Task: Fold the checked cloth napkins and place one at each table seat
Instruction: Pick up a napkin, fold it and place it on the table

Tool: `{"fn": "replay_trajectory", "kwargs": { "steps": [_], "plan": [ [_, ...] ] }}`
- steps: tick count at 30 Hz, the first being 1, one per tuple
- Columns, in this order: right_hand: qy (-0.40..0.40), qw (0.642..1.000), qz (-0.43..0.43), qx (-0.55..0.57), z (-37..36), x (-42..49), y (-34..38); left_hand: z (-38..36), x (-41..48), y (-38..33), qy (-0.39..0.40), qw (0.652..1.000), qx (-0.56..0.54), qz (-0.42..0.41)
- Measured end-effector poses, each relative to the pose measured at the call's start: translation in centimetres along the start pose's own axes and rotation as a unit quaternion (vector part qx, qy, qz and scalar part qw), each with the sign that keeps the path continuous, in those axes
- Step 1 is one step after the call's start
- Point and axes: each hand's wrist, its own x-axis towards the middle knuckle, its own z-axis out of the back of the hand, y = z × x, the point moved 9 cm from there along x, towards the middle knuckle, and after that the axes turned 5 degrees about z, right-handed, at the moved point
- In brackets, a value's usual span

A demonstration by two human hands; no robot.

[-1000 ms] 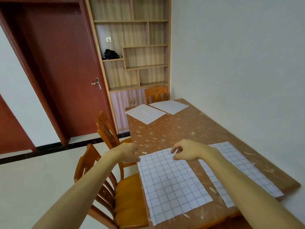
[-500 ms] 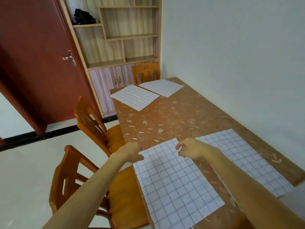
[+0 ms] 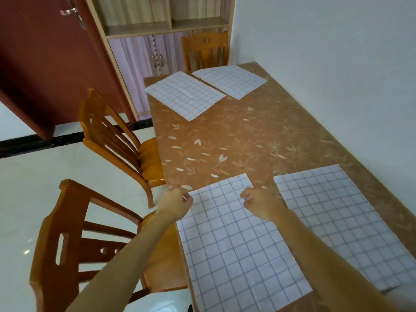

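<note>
The checked napkin (image 3: pixel 236 244) looks like thin matt cloth. The table (image 3: pixel 258 136) has a smooth brown floral-print top with a soft sheen. The chairs (image 3: pixel 67 233) are varnished orange wood, fairly glossy. The floor (image 3: pixel 33 188) is shiny pale tile, the door (image 3: pixel 45 64) is dark red wood with a metal handle (image 3: pixel 72 13), and the wall (image 3: pixel 326 64) is matt white.

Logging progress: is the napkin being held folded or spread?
Spread: the napkin lies flat, uncreased; left hand and right hand hold its far edge.

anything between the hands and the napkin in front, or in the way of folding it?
Nothing visible. The left hand pinches the near napkin at its far-left corner; the right hand rests on it by the far-right corner. Its surface is bare, and the neighbouring napkin lies apart at the far end.
</note>
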Motion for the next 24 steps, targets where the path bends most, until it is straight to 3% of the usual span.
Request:
{"fn": "replay_trajectory", "kwargs": {
  "steps": [5, 11, 16, 20, 24],
  "plan": [
    [-0.026, 0.994, 0.035, -0.096, -0.4, 4.7, -2.4, -2.0, 1.9, 1.6, -0.088, 0.991, -0.067, 0.077],
    [-0.003, 0.977, 0.132, -0.165, -2.8, 10.8, -5.1, -7.4, 3.9, 2.3, -0.139, 0.982, 0.080, 0.104],
    [0.012, 0.986, 0.102, -0.132, -3.3, 14.7, -8.8, -12.0, 5.4, 4.6, -0.085, 0.978, 0.116, 0.151],
    [0.000, 0.992, 0.069, -0.101, -3.6, 15.7, -10.0, -12.7, 5.9, 5.6, -0.088, 0.976, 0.110, 0.168],
    [-0.040, 0.994, 0.027, 0.103, -3.7, 16.0, -10.6, -12.0, 5.8, 5.8, -0.095, 0.974, 0.028, 0.202]
  ]
}}
